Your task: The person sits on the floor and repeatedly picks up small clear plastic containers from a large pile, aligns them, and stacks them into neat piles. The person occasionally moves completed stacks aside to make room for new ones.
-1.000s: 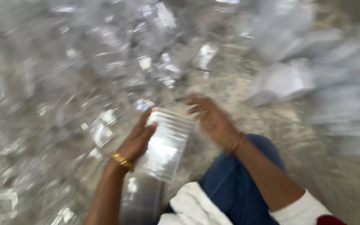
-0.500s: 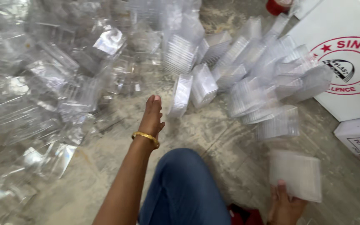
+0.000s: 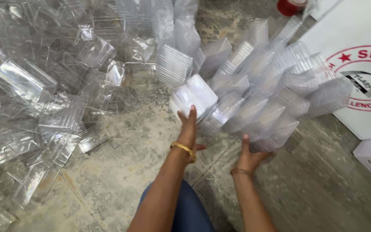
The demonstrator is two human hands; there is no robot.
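view from above onto a dusty grey concrete floor (image 3: 151, 141) covered with clear plastic packaging. the person's left hand (image 3: 188, 129) reaches forward with fingers straight and held together, fingertips touching the near edge of a tilted stack of clear square plastic lids (image 3: 194, 96); it grips nothing. a gold bangle (image 3: 183, 149) circles that wrist. the right hand (image 3: 249, 158) lies lower and to the right, fingers spread, with one finger pointing up and touching the underside of a leaning row of clear plastic tray stacks (image 3: 254, 114); whether it holds anything cannot be told. a thin bracelet (image 3: 241, 172) sits on that wrist.

the lid stack stands just left of the tray rows, in the middle of the floor. more rows of stacked trays (image 3: 305, 81) fan upward and to the right, resting against each other. to the left lies a loose heap of clear plastic boxes (image 3: 44, 94). a white cardboard box with a red round emblem (image 3: 357, 73) stands at the right. a knee in blue denim (image 3: 185, 210) shows at the bottom.
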